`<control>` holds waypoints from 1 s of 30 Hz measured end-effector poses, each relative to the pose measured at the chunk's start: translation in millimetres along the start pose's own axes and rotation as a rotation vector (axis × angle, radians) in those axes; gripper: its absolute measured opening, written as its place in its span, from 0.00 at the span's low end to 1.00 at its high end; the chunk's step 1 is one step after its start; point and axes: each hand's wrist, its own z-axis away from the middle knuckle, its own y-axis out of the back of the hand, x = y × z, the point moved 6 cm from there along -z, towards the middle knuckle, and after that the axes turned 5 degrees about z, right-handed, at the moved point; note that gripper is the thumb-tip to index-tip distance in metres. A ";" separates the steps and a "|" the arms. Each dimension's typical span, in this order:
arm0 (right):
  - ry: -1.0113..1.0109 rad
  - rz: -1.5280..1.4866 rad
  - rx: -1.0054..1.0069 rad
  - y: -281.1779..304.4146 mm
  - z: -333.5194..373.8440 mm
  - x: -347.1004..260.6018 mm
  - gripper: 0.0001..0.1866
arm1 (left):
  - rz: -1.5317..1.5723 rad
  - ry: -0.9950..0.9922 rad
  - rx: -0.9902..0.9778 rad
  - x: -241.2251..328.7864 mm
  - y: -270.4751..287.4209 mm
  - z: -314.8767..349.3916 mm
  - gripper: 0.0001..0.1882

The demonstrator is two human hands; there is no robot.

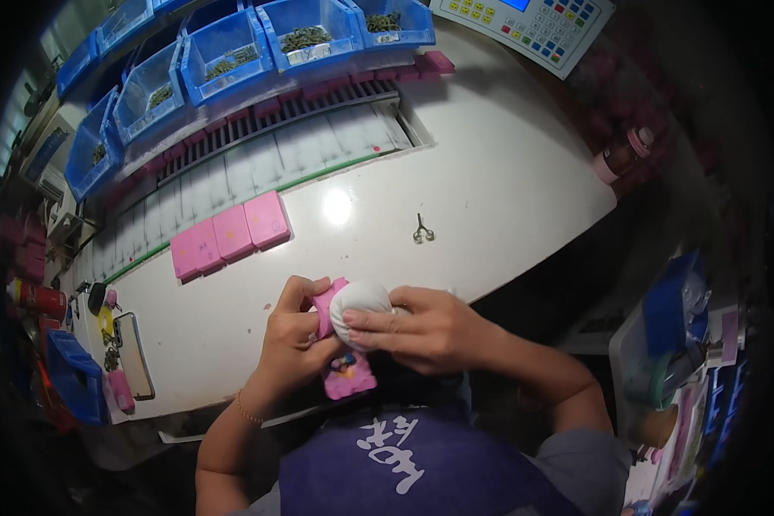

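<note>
At the near edge of the table, my left hand [292, 340] is closed round a pink, soft-looking block [325, 311]. A second pink piece [349, 379] with an uneven edge hangs just below; a small dark and yellowish patch shows on it, and I cannot tell if the two are joined. A round white cloth pouch [361, 301], gathered in folds, presses against the upper pink piece. The fingers of my right hand [421, 331] are wrapped over its near side. Further off on the table lies a small metal scissors-shaped piece [422, 230].
A row of pink blocks [232, 234] lies along a green-edged slotted panel [267, 150]. Behind stand blue bins [228, 56] of small dark pieces. A keypad device [533, 26] is at the back right, a bottle [623, 155] at the right, a phone [134, 354] at the left.
</note>
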 end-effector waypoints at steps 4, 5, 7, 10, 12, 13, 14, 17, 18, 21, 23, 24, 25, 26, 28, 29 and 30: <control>0.004 -0.019 0.143 13.6 8.5 11.5 0.28 | 0.028 0.016 -0.007 14.4 1.3 3.7 0.09; 0.006 -0.019 0.141 13.2 9.0 9.5 0.28 | 0.051 0.024 0.035 20.9 4.2 2.1 0.08; -0.048 -0.016 0.021 2.8 10.8 7.5 0.30 | 0.033 -0.001 0.021 14.3 -0.6 5.8 0.08; -0.028 0.030 0.049 5.6 5.0 10.6 0.29 | 0.118 0.053 0.022 6.7 -4.3 10.3 0.09; -0.124 0.048 0.093 11.9 1.4 15.0 0.27 | 0.035 0.043 0.073 11.4 -1.8 8.0 0.09; -0.123 0.046 0.091 9.4 3.9 14.3 0.27 | -0.048 0.032 0.121 12.7 1.2 7.8 0.08; -0.192 0.086 0.196 11.9 8.5 17.6 0.26 | -0.028 0.013 0.153 7.4 2.1 11.1 0.07; -0.310 0.173 0.281 19.3 17.6 26.3 0.26 | -0.115 -0.055 0.212 8.0 7.7 14.0 0.08; -0.349 0.283 0.285 19.9 25.5 33.9 0.26 | -0.116 -0.055 0.211 8.1 8.5 15.0 0.08; -0.418 0.452 0.298 28.0 42.2 46.8 0.25 | -0.140 -0.081 0.257 9.5 12.5 18.7 0.09; -0.556 0.582 0.255 33.0 51.9 55.4 0.25 | -0.191 -0.137 0.280 12.6 14.3 21.8 0.09; -0.535 0.641 0.181 32.1 50.8 56.6 0.28 | -0.190 -0.138 0.283 13.2 14.1 22.7 0.09; -0.531 0.642 0.181 33.7 48.8 49.0 0.28 | -0.182 -0.123 0.289 13.2 14.5 23.7 0.09; -0.486 0.607 0.056 27.6 35.6 33.4 0.30 | -0.178 -0.106 0.299 11.6 15.5 24.0 0.09; -0.372 0.351 -0.033 4.4 23.3 1.4 0.32 | -0.181 -0.080 0.317 10.6 14.7 23.5 0.08; -0.313 0.142 0.001 -4.4 19.8 -17.1 0.32 | -0.170 -0.061 0.321 11.4 12.1 21.5 0.07; -0.187 0.026 0.044 -16.4 15.4 -29.5 0.29 | -0.168 -0.063 0.317 11.0 9.4 21.5 0.07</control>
